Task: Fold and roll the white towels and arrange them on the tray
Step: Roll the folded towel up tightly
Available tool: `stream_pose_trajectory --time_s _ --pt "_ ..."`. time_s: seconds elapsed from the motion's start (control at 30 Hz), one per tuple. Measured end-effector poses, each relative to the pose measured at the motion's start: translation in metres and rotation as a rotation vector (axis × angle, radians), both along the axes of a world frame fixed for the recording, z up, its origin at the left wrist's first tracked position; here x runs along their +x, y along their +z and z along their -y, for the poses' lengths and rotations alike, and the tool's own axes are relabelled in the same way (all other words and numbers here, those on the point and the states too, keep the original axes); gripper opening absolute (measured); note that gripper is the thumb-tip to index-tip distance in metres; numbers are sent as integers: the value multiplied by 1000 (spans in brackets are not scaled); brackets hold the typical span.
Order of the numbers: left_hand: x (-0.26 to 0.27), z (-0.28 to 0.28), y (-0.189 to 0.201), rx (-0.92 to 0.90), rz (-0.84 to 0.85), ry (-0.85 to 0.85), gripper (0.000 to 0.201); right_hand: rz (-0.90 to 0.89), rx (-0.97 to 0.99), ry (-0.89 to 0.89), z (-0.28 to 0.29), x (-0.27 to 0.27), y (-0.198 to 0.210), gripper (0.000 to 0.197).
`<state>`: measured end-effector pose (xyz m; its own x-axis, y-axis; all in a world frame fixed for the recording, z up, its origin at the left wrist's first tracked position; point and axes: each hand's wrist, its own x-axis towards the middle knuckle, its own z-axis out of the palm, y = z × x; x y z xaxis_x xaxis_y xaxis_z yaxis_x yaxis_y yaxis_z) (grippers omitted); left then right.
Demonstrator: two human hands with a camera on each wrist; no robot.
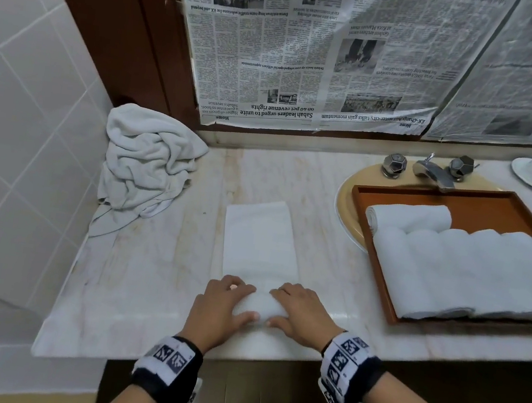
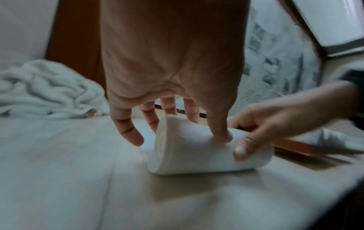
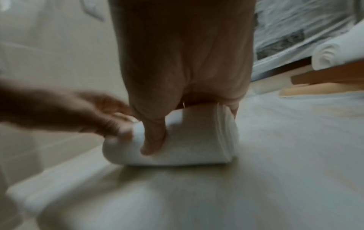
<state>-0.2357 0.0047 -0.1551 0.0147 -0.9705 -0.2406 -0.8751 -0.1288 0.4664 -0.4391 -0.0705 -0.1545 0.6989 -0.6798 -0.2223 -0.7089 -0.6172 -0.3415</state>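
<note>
At the near edge of the pale marble counter (image 1: 145,287), left hand (image 1: 220,307) and right hand (image 1: 302,316) sit side by side, palms down, fingers over the top and thumbs tucked behind, gripping the rolled end of the folded white towel (image 1: 261,241). Its flat strip runs away from them. Further right, rolled white towels (image 1: 471,272) fill the brown wooden tray (image 1: 382,284) on the sink. Crumpled white towel pile (image 1: 144,161) sits far left.
</note>
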Motion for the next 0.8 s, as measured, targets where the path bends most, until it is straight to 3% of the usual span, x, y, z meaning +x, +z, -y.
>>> stream_pose_trajectory --time_s 0.1,0.2,0.27,0.33,0.37,0.43,0.53,0.6,0.7,0.8 --pt "-8 -12 1 -88 144 -76 71 -84 199 -44 13 5 11 63" --pt "-2 -16 -9 -104 102 -82 67 -105 388 -64 13 3 19 66" --pt "5 -15 -14 -58 23 -68 66 -13 445 -110 9 -5 16 62" --pt "9 -10 -16 -14 -92 -35 65 142 342 -157 0 -15 12 57" --pt "11 -7 -15 2 -157 -12 64 186 172 -148 -5 -19 9 55" --pt "14 0 -13 36 -236 12 60 113 -124 -68 -18 -21 -1 57" --pt "14 5 -6 73 -266 12 57 -3 -244 1 -30 -10 -9 75" --pt "10 4 -4 94 -174 -2 62 -7 -219 8 -23 -3 -7 66" --pt "0 -7 0 11 96 -21 69 -33 -56 -9 -2 4 3 50" --pt "-12 -15 -4 -136 123 -21 71 -65 170 -32 12 11 15 49"
